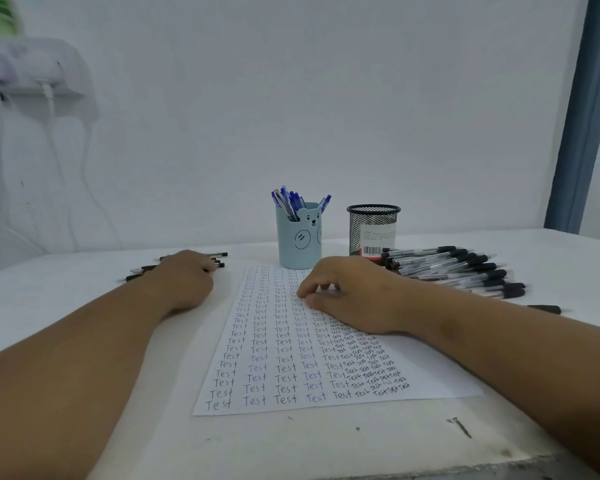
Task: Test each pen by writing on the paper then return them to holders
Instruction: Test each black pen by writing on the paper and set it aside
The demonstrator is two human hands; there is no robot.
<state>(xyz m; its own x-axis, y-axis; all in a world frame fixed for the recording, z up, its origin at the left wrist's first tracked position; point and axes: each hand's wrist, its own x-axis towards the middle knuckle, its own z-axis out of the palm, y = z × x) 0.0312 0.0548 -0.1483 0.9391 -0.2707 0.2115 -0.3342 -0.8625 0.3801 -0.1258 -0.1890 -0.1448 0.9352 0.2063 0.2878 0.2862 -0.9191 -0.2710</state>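
Two bare hands are laid on the white table (84, 299): the left hand (184, 278) is spread palm-down over a few black-capped pens (219, 259) left of the white sheet of paper (291, 358) filled with rows of "Test", its fingers hidden at the tips. The right hand (347, 296) is rested on the sheet with loosely curled fingers, nothing held. Blue pens (288, 200) are stood in the pale blue bear-faced holder (300, 240), the black mesh holder (373, 230) is set beside it, and a pile of clear black-capped pens (458, 271) is spread at the right.
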